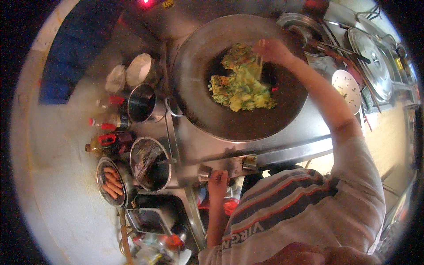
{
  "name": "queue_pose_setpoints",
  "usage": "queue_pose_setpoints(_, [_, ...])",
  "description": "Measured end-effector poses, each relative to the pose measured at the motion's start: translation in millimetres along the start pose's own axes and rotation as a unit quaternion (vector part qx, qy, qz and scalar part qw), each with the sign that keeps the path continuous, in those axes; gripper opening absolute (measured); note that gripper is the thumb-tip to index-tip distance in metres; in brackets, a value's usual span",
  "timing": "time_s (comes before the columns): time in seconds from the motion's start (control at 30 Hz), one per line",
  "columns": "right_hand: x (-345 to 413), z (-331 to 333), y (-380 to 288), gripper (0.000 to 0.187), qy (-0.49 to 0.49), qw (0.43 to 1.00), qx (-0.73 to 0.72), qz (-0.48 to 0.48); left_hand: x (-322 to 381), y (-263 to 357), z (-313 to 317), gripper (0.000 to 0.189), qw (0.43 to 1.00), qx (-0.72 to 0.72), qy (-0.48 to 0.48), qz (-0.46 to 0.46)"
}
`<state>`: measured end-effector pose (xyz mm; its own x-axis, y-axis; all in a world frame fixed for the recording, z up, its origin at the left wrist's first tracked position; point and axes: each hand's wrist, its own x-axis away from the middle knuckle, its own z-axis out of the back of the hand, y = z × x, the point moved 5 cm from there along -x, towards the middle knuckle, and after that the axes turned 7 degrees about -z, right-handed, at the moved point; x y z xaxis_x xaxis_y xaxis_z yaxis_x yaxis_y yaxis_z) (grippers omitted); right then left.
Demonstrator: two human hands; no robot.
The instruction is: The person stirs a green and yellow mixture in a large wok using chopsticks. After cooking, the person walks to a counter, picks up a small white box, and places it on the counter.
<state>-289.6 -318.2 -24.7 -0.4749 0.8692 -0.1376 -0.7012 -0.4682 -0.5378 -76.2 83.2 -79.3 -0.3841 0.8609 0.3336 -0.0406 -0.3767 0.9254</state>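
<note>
A large wok sits on the steel stove in front of me. In it lies a yellow egg omelette flecked with green, browned in patches and uneven in outline. My right hand reaches over the wok's far right side, closed around pale chopsticks whose lower ends meet the omelette's right part. At the stove's front panel, my left hand is curled beside a metal control knob. Whether its fingers grip a control is hidden. Another knob is further right.
Left of the wok stand a steel pot, a strainer over a dark container, several bottles and a bowl of sausage-like pieces. To the right are a white bowl with green bits, a steel lid and a black-handled utensil.
</note>
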Motion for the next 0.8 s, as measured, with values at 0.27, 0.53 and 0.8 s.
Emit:
queue_pose_setpoints(0.27, [-1.6,-41.2,53.4,0.017,0.064,0.941,0.322,-0.082,-3.8,0.7,-5.6,0.007,0.999,-0.012,-0.032,-0.008])
queue_pose_setpoints(0.53, [12.9,-40.5,27.9,0.016,-0.137,0.915,-0.366,-0.104,1.0,2.4,-5.0,0.009,0.999,-0.028,-0.020,-0.011])
queue_pose_setpoints(0.8, [8.5,-6.4,-36.5,0.025,-0.059,0.996,0.053,0.029,-0.5,0.0,-5.1,0.012,0.999,-0.035,-0.029,-0.001])
